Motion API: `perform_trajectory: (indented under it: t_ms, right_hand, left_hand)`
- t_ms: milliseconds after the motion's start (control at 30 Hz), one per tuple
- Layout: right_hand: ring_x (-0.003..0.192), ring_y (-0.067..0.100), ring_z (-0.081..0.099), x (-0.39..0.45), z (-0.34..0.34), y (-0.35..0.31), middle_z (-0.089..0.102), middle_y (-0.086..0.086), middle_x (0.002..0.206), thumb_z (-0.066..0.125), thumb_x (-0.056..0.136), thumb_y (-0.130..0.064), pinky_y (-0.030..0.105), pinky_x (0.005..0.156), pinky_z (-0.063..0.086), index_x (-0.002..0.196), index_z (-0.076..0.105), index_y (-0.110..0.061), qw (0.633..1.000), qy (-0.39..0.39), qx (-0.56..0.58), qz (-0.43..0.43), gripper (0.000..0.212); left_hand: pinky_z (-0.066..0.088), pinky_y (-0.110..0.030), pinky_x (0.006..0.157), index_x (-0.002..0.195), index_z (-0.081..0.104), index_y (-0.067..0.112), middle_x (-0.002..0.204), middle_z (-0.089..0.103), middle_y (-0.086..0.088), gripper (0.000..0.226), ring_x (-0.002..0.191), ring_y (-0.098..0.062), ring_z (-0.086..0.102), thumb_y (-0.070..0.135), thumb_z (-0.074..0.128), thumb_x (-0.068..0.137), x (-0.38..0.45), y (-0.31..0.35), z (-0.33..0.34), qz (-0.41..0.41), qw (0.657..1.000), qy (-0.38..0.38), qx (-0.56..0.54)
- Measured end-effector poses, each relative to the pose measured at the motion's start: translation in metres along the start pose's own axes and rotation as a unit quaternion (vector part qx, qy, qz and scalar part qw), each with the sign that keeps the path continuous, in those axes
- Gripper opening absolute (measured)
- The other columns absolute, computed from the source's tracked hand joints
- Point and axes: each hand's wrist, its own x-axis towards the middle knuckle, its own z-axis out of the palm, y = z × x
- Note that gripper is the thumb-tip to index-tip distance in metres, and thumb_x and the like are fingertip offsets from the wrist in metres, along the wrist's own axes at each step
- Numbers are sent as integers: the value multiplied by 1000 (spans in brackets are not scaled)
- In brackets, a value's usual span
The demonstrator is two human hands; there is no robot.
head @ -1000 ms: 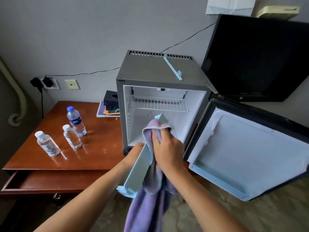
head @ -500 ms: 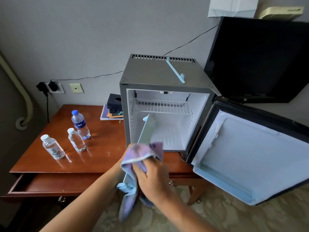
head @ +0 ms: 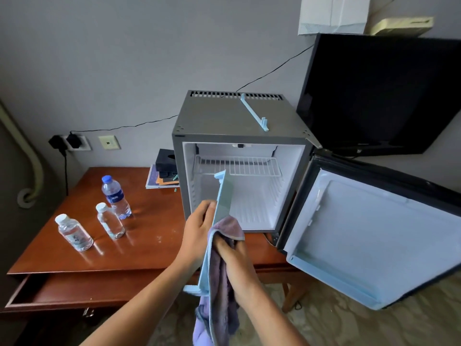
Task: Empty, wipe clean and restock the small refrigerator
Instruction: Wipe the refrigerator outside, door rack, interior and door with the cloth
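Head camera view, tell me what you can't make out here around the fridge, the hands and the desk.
- Right hand: fingertips hidden under the purple cloth.
- Cloth: lower end cut off by the bottom edge.
- Light blue door shelf: its far face is turned away; cloth covers its lower part.
- Bottles: label text too small.
- Stack of items beside the fridge: partly hidden behind its side wall.
- Drawer: inside mostly hidden under the desktop.

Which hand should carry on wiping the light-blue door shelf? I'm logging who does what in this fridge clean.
Right. The right hand already presses the purple cloth against the door shelf, while the left hand grips the shelf's edge and steadies it in front of the open refrigerator.
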Motion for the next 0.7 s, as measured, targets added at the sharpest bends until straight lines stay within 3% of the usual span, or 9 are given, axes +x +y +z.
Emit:
perform_trajectory:
  t_ms: [100, 167, 267, 333, 433, 533, 633, 700]
  right_hand:
    - [107, 13, 71, 2, -5, -5, 77, -2, 110, 61, 100, -18, 26, 89, 55, 122, 65, -22, 1000, -5, -14, -11, 23]
    - [103, 5, 71, 3, -8, -3, 77, -11, 107, 62, 100, -19, 26, 90, 54, 116, 66, -30, 995, 17, -90, -49, 20]
    - [103, 0, 69, 3, -9, 5, 75, -17, 107, 60, 100, -32, 29, 93, 53, 114, 68, -35, 967, 42, -217, -123, 16]
    - [113, 0, 65, 2, -14, 10, 71, -17, 118, 56, 98, -48, 25, 96, 50, 124, 66, -31, 940, 50, -283, -182, 33]
    - [107, 1, 63, -6, -22, 12, 64, -17, 118, 54, 93, -66, 18, 86, 48, 127, 63, -26, 901, 52, -358, -240, 53]
    - [101, 8, 62, -11, -12, 6, 42, -17, 124, 42, 89, -78, 25, 82, 52, 137, 54, -25, 863, 63, -433, -254, 72]
    - [95, 24, 66, 14, -9, -21, 28, -6, 137, 36, 95, -71, 31, 81, 51, 137, 50, -34, 827, 109, -514, -198, 58]
    - [93, 26, 65, 45, -15, -47, 27, -2, 140, 33, 101, -63, 30, 79, 45, 136, 50, -36, 825, 119, -528, -163, 48]
  left_hand:
    - [51, -52, 104, 122, 70, 16, 118, 74, -7, 62, 114, -28, 69, 69, 48, 97, -9, 28, -3, -63, 997, -21, -39]
    - [54, -47, 101, 118, 71, 12, 114, 76, -9, 49, 111, -26, 71, 54, 50, 103, -13, 37, -4, -55, 996, -46, -52]
    - [53, -58, 97, 103, 71, 7, 103, 75, -18, 51, 101, -33, 72, 54, 52, 98, -19, 46, -5, -54, 998, 7, -26]
    - [54, -56, 98, 105, 70, 2, 102, 75, -23, 49, 96, -37, 71, 46, 50, 103, -18, 49, -10, -118, 990, 36, -72]
    - [54, -40, 83, 98, 72, -1, 94, 75, -22, 33, 85, -33, 68, 28, 56, 102, -16, 52, -16, -221, 968, 25, -117]
    - [46, -26, 70, 77, 65, 11, 73, 67, -6, 24, 77, -23, 56, 16, 55, 98, -18, 52, -9, -148, 988, 32, -13]
    - [50, -34, 86, 101, 66, 7, 101, 71, -15, 39, 96, -31, 64, 39, 45, 94, -32, 46, 2, -62, 992, -45, 102]
    - [50, -25, 83, 109, 67, 19, 114, 72, -13, 27, 98, -20, 68, 36, 46, 102, -39, 46, 5, -47, 986, -73, 139]
